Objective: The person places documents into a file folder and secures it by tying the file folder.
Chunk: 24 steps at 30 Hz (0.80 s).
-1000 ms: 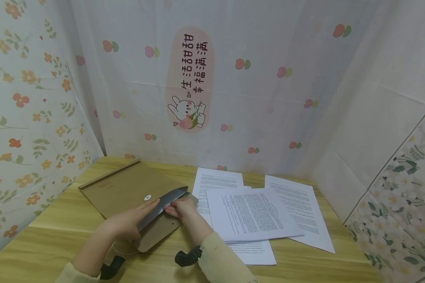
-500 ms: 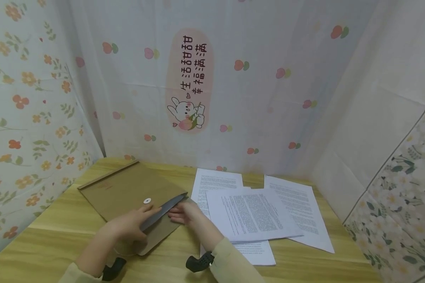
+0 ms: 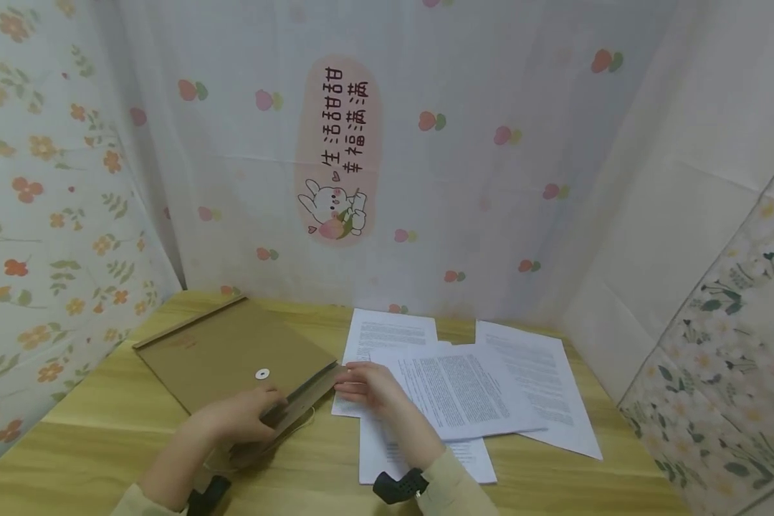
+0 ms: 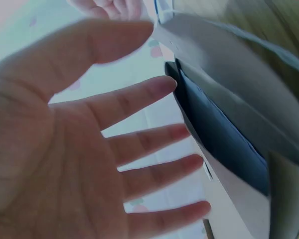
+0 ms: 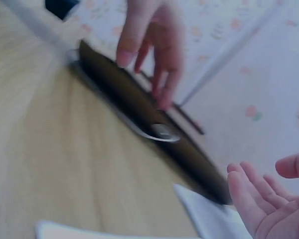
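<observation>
"While I have the head feed up, ask me what you need."

"Where's the envelope?"

"I see the brown envelope [image 3: 232, 340] lying slantwise on the left of the wood-grain table [image 3: 542, 487], its white disc [image 3: 262, 374] facing up. The flap [image 3: 316, 390] stands partly raised along the side nearest the hands, and my left wrist feed shows the dark mouth [image 4: 219, 129] beneath it."

"And the left hand?"

"I find the left hand [image 3: 239, 417] at the near end of the mouth. Close up, its fingers are straight and spread wide, thumb well apart, fingertips by the rim. How firmly they touch, I can't tell."

"Right hand?"

"I have the right hand [image 3: 375, 385] at the flap's far corner, fingers loosely extended. I can't tell whether a fingertip touches it."

"What's around them?"

"I see a pale string [image 3: 304, 421] looping out beside the flap. Printed sheets [image 3: 458, 390] overlap on the right, the right forearm passing above some of them. Behind the table I see a white curtain [image 3: 477, 193] with a printed rabbit [image 3: 332, 204]."
</observation>
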{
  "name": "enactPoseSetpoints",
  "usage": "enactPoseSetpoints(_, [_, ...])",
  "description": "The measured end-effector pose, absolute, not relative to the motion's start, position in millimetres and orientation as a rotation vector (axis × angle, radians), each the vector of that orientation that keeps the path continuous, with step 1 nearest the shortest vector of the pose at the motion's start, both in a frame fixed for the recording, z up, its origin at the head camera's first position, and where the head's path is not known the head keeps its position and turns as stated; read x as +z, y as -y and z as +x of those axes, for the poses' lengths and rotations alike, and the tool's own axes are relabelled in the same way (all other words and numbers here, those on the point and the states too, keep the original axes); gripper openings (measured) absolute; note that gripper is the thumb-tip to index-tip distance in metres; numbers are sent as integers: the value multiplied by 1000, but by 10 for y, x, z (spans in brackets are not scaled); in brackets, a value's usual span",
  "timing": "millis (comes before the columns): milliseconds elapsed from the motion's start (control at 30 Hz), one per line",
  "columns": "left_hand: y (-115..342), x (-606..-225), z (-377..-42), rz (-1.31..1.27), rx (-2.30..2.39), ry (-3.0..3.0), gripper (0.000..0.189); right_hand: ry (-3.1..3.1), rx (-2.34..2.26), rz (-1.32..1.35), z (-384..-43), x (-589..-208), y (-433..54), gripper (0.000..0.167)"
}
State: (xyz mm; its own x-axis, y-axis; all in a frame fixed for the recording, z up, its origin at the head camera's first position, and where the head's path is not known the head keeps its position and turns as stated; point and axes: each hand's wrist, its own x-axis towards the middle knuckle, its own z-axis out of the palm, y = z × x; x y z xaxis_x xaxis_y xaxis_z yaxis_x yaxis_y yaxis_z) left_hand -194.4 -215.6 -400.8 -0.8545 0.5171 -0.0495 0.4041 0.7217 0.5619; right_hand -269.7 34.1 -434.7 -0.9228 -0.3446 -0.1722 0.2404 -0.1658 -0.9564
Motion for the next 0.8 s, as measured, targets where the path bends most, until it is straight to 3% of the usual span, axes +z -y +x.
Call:
enactPoseSetpoints(333, [1835, -3877, -2054, 717, 1081, -2797, 30, -2021, -2155, -158, -2759, -4068, -995, 38])
enactPoseSetpoints(533, [1469, -3836, -2185, 456, 1318, -2851, 24, -2213, -2112, -184, -2726, -3919, -1394, 32])
enactPoseSetpoints(800, [1159, -3980, -2358, 292, 1663, -2679, 36, -2502, -1865, -173, -2676, -3804, -1901, 35])
